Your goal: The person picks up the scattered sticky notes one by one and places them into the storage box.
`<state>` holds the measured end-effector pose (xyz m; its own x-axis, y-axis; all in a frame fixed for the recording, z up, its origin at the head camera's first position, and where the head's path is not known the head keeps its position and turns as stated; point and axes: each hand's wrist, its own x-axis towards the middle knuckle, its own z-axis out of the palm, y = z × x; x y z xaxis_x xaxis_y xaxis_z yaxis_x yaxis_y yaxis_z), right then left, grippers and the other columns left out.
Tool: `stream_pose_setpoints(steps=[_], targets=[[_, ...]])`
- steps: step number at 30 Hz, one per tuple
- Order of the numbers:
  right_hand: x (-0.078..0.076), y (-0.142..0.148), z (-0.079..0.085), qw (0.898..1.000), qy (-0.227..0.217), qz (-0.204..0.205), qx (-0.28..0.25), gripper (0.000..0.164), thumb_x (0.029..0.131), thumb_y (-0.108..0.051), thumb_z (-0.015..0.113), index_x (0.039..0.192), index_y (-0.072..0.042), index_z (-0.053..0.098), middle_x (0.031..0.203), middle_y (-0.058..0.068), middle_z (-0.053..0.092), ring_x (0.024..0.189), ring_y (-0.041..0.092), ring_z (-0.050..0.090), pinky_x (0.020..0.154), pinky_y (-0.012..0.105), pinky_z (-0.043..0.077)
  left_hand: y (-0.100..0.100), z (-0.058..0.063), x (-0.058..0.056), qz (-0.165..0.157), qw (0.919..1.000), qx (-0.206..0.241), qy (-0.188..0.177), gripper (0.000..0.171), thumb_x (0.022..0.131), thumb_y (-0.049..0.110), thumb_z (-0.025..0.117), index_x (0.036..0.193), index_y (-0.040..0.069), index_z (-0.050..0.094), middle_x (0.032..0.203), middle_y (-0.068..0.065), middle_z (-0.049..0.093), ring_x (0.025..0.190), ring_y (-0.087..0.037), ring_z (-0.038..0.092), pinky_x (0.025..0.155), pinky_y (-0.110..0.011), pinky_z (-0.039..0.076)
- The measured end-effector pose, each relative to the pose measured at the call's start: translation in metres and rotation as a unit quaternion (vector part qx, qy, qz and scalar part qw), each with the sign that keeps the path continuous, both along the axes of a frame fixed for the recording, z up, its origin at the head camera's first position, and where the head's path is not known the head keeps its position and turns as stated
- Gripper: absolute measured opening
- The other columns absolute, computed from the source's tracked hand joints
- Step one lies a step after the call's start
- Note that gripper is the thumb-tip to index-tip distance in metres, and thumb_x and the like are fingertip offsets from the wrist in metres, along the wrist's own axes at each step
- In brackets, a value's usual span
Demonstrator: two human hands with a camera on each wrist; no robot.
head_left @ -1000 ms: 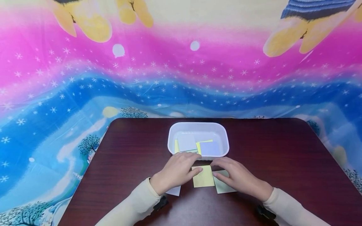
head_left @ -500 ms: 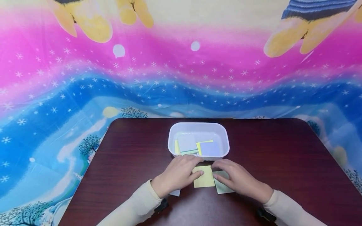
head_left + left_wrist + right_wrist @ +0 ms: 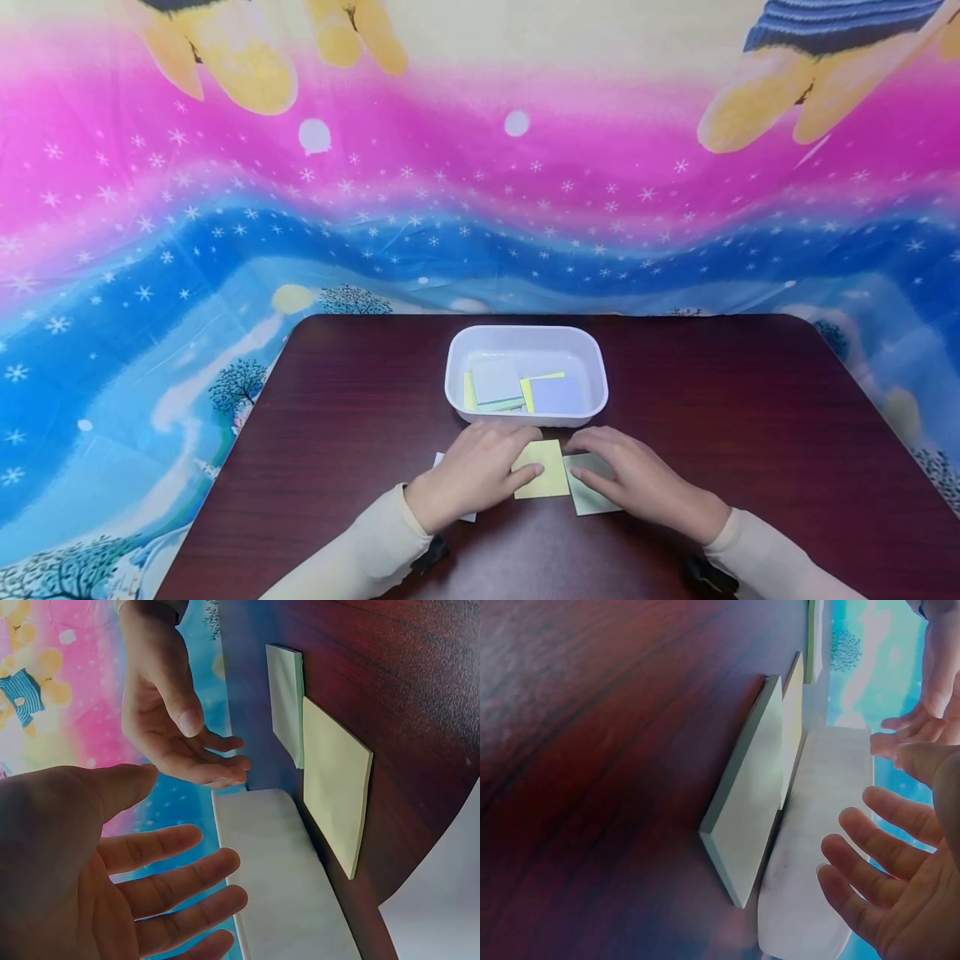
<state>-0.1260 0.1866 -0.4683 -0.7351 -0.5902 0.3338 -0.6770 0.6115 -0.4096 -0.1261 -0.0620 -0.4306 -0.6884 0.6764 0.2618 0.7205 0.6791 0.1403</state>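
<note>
While the yellow square (image 3: 553, 481) lies flat, well in from the far edge of the bench (image 3: 750, 375), my left grip (image 3: 476, 468), spread, hovers nearer, thumb above its left half; my right grip (image 3: 643, 475), also spread, hangs over the green square (image 3: 591, 503).

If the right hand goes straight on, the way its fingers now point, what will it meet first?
Most likely the near wall of the white tub: the right hand points toward it. Depth is unclear, so the fingertips might pass above the rim instead.
</note>
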Motion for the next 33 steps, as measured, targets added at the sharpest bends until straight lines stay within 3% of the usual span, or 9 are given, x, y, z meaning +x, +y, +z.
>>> stream_pose_setpoints(steps=[12,26,33], targets=[[0.0,0.005,-0.006,1.0,-0.017,-0.017,0.012,0.025,0.086,-0.034,0.064,0.108,-0.021,0.065,0.105,-0.016,0.06,0.101,0.0,0.053,0.083,0.031,0.048,0.004,-0.004,0.004,0.004,0.9997,-0.019,-0.012,0.042,0.091,0.046,0.052,0.119,0.016,0.062,0.106,0.005,0.066,0.097,-0.011,0.06,0.08,-0.031,0.046],[-0.003,0.012,-0.013,0.998,-0.02,-0.039,0.038,0.026,0.083,-0.032,0.067,0.107,-0.023,0.065,0.107,-0.015,0.059,0.104,0.001,0.052,0.087,0.032,0.046,0.011,-0.017,0.006,-0.004,0.9995,-0.033,-0.003,0.04,0.089,0.047,0.055,0.116,0.018,0.062,0.097,0.008,0.065,0.084,-0.011,0.058,0.067,-0.027,0.042],[-0.003,0.014,-0.014,0.997,-0.031,-0.047,0.051,0.031,0.083,-0.035,0.067,0.111,-0.022,0.065,0.109,-0.016,0.059,0.107,0.002,0.051,0.089,0.033,0.046,0.016,-0.021,0.008,-0.011,0.9991,-0.04,-0.008,0.041,0.089,0.047,0.055,0.116,0.017,0.063,0.099,0.007,0.065,0.087,-0.012,0.059,0.069,-0.028,0.043]])
